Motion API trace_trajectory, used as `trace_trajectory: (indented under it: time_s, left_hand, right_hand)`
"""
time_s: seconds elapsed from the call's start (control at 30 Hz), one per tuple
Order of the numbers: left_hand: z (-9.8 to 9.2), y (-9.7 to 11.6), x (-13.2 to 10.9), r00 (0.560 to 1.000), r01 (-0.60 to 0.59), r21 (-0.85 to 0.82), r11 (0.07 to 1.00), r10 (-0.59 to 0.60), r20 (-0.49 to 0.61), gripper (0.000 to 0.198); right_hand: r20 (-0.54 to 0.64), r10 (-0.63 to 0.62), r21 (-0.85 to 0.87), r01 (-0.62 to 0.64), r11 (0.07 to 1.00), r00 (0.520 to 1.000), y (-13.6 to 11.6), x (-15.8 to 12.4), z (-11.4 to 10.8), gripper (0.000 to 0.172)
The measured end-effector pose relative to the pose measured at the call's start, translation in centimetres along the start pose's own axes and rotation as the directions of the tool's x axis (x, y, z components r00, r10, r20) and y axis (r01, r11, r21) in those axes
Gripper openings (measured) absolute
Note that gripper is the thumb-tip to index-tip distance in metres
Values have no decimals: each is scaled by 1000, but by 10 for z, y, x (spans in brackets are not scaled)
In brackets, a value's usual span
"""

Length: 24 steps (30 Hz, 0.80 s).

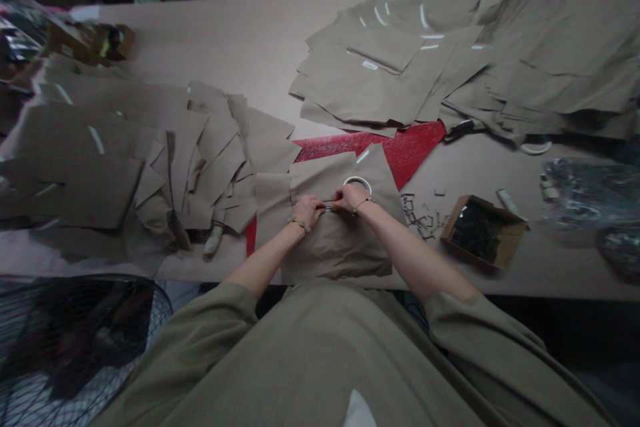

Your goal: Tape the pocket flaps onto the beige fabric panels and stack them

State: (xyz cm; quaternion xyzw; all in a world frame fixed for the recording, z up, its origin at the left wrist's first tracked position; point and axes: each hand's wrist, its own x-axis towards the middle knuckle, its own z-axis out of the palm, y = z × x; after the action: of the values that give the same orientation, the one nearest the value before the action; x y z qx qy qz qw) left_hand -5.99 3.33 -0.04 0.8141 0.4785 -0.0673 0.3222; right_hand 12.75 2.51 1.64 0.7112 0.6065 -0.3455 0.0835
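Olive shirt cloth (320, 353) is closest, covering the person's chest and sleeves, with both forearms stretched over the table (215, 37). Right at the table's near edge, between those arms, lies a flat tan fabric piece (345, 247). It looks matte, roughly square, rumpled along its near side, and a pale strip (363, 156) shows near its far edge. On its middle sits a small shiny piece (329, 206), narrow and silvery, too blurred for me to make out its shape. The left hand (307, 211) pinches one end of it, fingers bent; the right hand (347, 197) pinches the other. Just beyond the right hand, partly covered by it, is a white ring (359, 178). Red material (417, 143) pokes out past the fabric's far side. To the right, little metal bits (424, 221) lie scattered near an open cardboard box (509, 252) of dark things.
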Motion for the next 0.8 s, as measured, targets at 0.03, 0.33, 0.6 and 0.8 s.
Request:
trace_trajectory:
  time_s: [0.03, 0.33, 0.6, 0.8]
  left_hand:
    - [-3, -1, 1, 1000, -10, -6, 1000, 10, 14, 23]
    - [-41, 0, 38, 970, 76, 36, 996, -82, 229, 22]
    - [-34, 20, 26, 991, 104, 5, 995, -104, 85, 38]
    - [-17, 40, -28, 982, -171, -465, 869, 113, -150, 28]
  right_hand:
    - [10, 21, -24, -21, 1000, 1000, -4, 0, -2, 28]
    - [84, 130, -120, -119, 986, 988, -30, 7, -6, 43]
    - [-81, -162, 11, 163, 986, 983, -3, -38, 12, 40]
    - [-175, -122, 172, 153, 973, 977, -9, -100, 30, 82]
